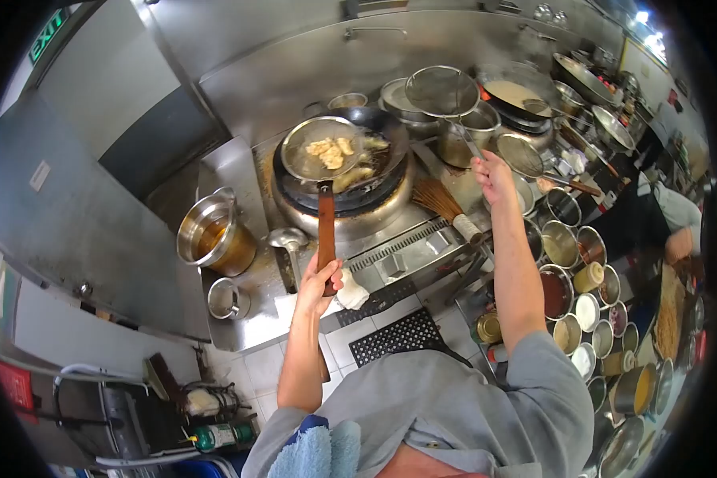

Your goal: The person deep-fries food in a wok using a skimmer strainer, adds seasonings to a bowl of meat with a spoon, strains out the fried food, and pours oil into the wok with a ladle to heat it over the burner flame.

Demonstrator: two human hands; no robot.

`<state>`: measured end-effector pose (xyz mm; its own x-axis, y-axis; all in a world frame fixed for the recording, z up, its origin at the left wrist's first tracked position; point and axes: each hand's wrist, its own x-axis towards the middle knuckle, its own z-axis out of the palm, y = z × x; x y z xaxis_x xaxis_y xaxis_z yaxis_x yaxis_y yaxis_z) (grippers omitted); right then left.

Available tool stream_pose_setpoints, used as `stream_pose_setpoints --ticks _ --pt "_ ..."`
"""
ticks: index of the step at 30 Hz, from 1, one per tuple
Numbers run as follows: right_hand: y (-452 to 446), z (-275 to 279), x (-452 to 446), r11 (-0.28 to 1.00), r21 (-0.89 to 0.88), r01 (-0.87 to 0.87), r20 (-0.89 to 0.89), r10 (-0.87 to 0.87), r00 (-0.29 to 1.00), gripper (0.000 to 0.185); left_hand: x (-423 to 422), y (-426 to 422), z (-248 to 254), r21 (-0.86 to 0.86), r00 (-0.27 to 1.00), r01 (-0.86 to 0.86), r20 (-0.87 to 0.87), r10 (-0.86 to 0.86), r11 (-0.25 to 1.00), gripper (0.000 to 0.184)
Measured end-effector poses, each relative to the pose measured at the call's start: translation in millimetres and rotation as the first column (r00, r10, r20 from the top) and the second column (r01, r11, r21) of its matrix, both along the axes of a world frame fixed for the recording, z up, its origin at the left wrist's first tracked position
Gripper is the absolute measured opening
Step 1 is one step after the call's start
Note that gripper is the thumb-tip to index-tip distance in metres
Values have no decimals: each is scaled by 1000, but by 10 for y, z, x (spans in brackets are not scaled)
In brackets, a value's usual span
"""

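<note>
My left hand (320, 280) is closed around the wooden handle of a round skimmer (296, 163). Pale yellowish food pieces (331, 151) lie in the skimmer's bowl, which is over a large dark wok (396, 139) on the burner. More pieces show in the wok beside it. A white cloth (353, 290) lies close to the left hand at the stove's front edge. To the right, my right hand (495, 177) grips the thin metal handle of a fine-mesh strainer (440, 89), raised above metal pots (460, 147) at the back.
Left of the burner stand a pot of brown liquid (207, 235), a ladle (288, 239) and a small metal cup (228, 299). A bamboo brush (436, 198) lies right of the wok. Several seasoning containers (562, 243) crowd the right side. Another person's hand (679, 244) is at far right.
</note>
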<state>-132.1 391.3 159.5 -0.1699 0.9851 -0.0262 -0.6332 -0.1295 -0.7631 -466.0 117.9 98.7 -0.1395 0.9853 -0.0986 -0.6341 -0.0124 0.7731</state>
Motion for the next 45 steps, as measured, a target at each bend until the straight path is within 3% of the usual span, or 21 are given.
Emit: stream_pose_setpoints --ticks 3,6,8,9,10,11,13,14,17,19,22,25,29,30,31,32,33,35,37,43,45 --pt "197 3 317 998 -43 -37 -127 31 991 62 58 8 -49 -43 998 -55 26 56 998 23" --pt "374 -48 577 972 -155 -176 -268 130 955 7 109 34 -92 -53 996 -71 47 73 996 23" --pt "265 48 654 977 -210 -25 -203 -18 979 22 165 50 -78 -76 993 -100 55 104 992 24" --pt "395 -179 853 970 -133 -202 -433 126 893 30 205 55 -48 -92 992 -110 56 116 990 24" --pt "62 62 716 961 -225 162 -283 -223 933 38 204 80 -100 -97 991 -124 34 128 988 25" --pt "-1 -44 821 980 -196 46 -530 -146 835 47 183 107 -164 -104 991 -129 9 131 986 25" --pt "-228 -220 870 983 -5 182 -629 -144 763 61 152 160 -267 -108 989 -147 -10 147 983 21" --pt "-361 -251 862 918 -273 288 -549 -395 736 71 133 172 -309 -112 992 -120 13 122 986 18" --pt "-1130 -706 1193 991 -85 103 -356 -127 926 68 186 246 -343 -123 987 -116 93 128 986 15" --pt "-1926 -771 1408 957 -156 244 -121 -264 957 49 274 234 -234 -122 989 -109 83 120 986 19" --pt "-2950 -1064 2099 752 -227 618 64 -622 780 28 291 316 -250 -129 987 -86 121 101 988 20" --pt "-3958 -1387 2821 287 -296 911 72 -944 321 21 393 298 -203 -114 983 -18 180 38 993 18" --pt "-5139 -1401 3663 -314 -289 904 131 -949 -288 11 465 324 -220 -159 965 -11 257 52 987 14" --pt "-5414 -1379 3840 -363 -254 897 142 -931 -336 10 3 611 -681 -27 957 89 -274 -93 996 12" --pt "-5629 -1372 4030 -391 -248 886 120 -920 -373 10 -429 879 -1113 90 687 145 -726 -34 985 15" --pt "-5829 -1393 4215 -420 -246 874 99 -907 -408 10 -295 742 -972 170 463 116 -881 98 979 11" --pt "-6009 -1411 4378 -451 -246 858 80 -891 -446 11 -277 760 -1008 233 438 70 -881 180 970 14" --pt "-6203 -1363 4637 -578 -161 800 178 -814 -553 14 325 203 -474 446 56 246 -893 447 860 14" --pt "-6337 -1252 4719 -557 -147 817 176 -828 -532 23 1381 -723 447 582 65 245 -808 586 776 18" --pt "-6373 -1334 5217 -770 -218 600 393 -632 -668 15 1763 -822 530 481 24 312 -866 499 819 17" --pt "-6453 -1235 5151 -706 -264 658 307 -708 -636 13 1829 -821 548 461 22 323 -876 481 826 17"
